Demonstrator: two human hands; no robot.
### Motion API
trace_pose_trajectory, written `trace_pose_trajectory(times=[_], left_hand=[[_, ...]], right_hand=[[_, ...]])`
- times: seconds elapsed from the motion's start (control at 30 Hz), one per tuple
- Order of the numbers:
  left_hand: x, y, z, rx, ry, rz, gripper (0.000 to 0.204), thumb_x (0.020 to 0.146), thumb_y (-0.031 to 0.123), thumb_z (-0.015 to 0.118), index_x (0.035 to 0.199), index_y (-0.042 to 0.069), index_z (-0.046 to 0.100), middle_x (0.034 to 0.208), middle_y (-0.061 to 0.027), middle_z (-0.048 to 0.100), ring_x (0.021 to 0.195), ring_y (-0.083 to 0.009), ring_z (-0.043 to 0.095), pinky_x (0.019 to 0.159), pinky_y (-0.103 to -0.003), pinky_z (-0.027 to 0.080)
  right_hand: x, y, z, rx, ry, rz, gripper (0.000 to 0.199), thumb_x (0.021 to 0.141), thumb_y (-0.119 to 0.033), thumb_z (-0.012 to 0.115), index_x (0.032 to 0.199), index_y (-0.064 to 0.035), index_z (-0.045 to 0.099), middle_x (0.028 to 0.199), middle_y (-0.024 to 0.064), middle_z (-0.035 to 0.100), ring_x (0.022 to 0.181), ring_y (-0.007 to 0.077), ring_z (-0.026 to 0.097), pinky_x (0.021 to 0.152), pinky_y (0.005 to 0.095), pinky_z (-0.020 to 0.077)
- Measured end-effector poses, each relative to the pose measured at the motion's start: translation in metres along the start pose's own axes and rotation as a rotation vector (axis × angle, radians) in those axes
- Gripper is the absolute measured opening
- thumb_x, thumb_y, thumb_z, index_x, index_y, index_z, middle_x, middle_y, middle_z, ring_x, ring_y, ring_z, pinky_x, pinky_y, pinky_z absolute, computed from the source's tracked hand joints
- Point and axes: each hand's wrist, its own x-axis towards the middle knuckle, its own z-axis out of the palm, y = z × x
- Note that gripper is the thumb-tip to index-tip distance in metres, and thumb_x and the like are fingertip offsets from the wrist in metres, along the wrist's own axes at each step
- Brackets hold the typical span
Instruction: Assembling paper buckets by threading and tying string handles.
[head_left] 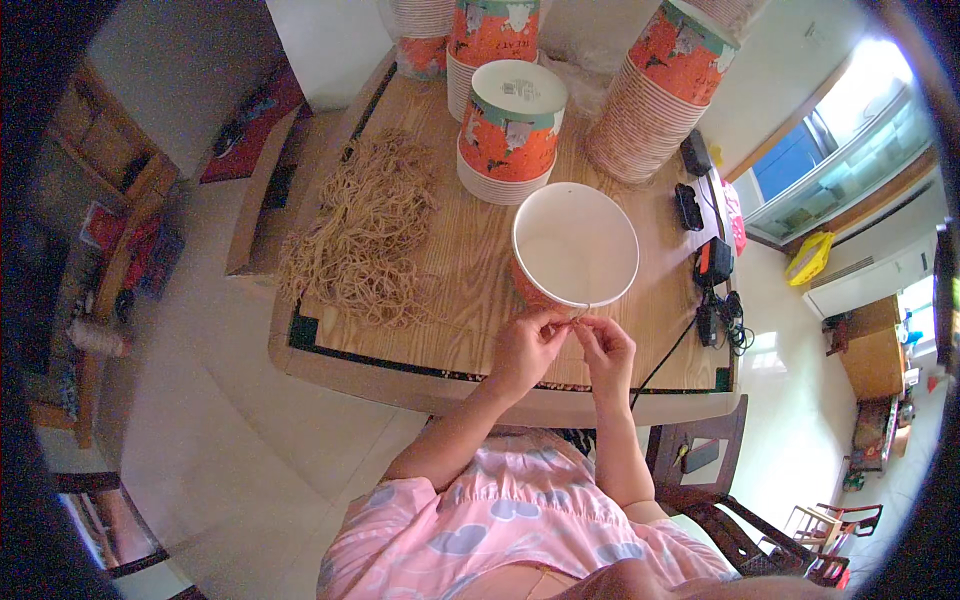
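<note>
A paper bucket (pixel 577 245), white inside with an orange printed outside, stands open end up near the table's front edge, tilted slightly toward me. At its near rim, my left hand (pixel 527 347) and my right hand (pixel 608 352) meet with fingertips pinched close together. Between them shows a thin tan piece of twine (pixel 584 309) at the rim; the fingers hide most of it. To the left lies a loose, tangled heap of tan twine (pixel 365 235). Just behind the bucket, a short nested stack of orange buckets (pixel 510 140) stands upside down.
A tall leaning stack of buckets (pixel 650 105) stands at the back right, with another stack (pixel 492 30) at the back. Black adapters and cables, among them an orange-and-black charger (pixel 713 262), line the right edge. A dark chair (pixel 700 450) stands at the lower right.
</note>
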Motion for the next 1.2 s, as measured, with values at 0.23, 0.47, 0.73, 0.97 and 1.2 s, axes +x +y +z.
trace_pose_trajectory(times=[0.23,0.47,0.73,0.97,1.2], left_hand=[[0.0,-0.003,0.002,0.037,0.01,0.041,0.01,0.074,0.008,0.063,0.083,0.001,0.063,0.072,-0.0108,0.063,0.06,-0.0166,0.059,0.055,-0.028,0.047],[0.002,0.011,0.001,0.053,-0.025,0.076,0.012,0.075,0.007,0.064,0.085,0.0,0.062,0.071,-0.0094,0.063,0.059,-0.0127,0.057,0.057,-0.027,0.047],[-0.012,0.008,0.002,-0.148,0.138,-0.029,0.01,0.076,0.011,0.065,0.082,0.004,0.064,0.055,0.0012,0.051,0.049,-0.0059,0.042,0.047,-0.022,0.037],[-0.003,-0.001,0.016,-0.235,0.06,-0.048,0.009,0.075,0.012,0.066,0.077,0.003,0.065,0.056,0.0022,0.052,0.05,-0.0053,0.041,0.047,-0.021,0.035],[0.005,0.001,0.021,-0.334,0.041,-0.14,0.009,0.076,0.01,0.064,0.078,0.001,0.065,0.067,-0.0036,0.062,0.061,-0.0084,0.057,0.055,-0.023,0.044]], right_hand=[[0.003,0.008,0.001,0.0,0.007,-0.01,0.006,0.079,-0.004,0.061,0.084,-0.0007,0.06,0.072,-0.0037,0.057,0.063,0.0028,0.047,0.054,0.0162,0.0366],[0.001,0.01,0.006,0.221,0.047,0.037,0.008,0.081,-0.008,0.06,0.087,-0.0034,0.058,0.066,-0.0051,0.052,0.052,0.0014,0.041,0.042,0.0163,0.0301],[-0.01,0.015,0.001,0.129,0.103,-0.037,0.008,0.081,-0.007,0.06,0.082,-0.005,0.052,0.065,-0.0041,0.049,0.054,0.0022,0.041,0.046,0.0162,0.0322],[-0.009,0.024,0.005,-0.128,0.152,-0.261,0.011,0.078,-0.003,0.061,0.075,-0.0035,0.051,0.063,-0.0023,0.048,0.059,0.0051,0.041,0.052,0.02,0.0373],[-0.012,0.015,0.004,-0.186,0.156,-0.247,0.012,0.079,-0.004,0.061,0.073,-0.0035,0.05,0.063,-0.0017,0.046,0.058,0.0049,0.039,0.051,0.0205,0.037]])
